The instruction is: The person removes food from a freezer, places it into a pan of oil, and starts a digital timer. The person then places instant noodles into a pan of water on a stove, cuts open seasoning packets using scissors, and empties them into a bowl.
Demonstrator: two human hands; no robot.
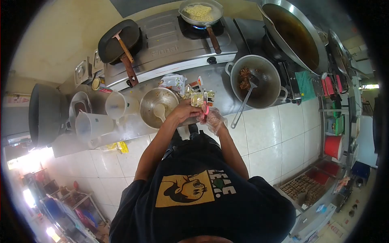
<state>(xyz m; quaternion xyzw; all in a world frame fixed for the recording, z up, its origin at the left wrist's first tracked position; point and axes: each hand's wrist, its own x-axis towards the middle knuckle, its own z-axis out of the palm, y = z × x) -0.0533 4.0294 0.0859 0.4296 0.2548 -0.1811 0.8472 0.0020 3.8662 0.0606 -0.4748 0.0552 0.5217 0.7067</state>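
Observation:
Over the front edge of the steel counter, my left hand (185, 111) pinches a seasoning sachet (197, 99). My right hand (214, 120), in a clear plastic glove, is closed on scissors (206, 107) with pinkish-red handles. The scissor blades stand upright against the sachet's right end; whether they have cut it I cannot tell. More small packets (173, 82) lie just behind my hands. To the left sits a steel bowl (146, 106) with a pale spoon (160, 112) in it. On the right stands a grey pot (265, 91) holding a brown mixture and a metal ladle (242, 104).
A frying pan (220, 15) with noodles (198, 13) sits over a lit burner. A dark square pan (106, 45) rests on the stove's left. Plastic jugs (94, 126) stand left, and a large wok (320, 52) of brown liquid at the back right.

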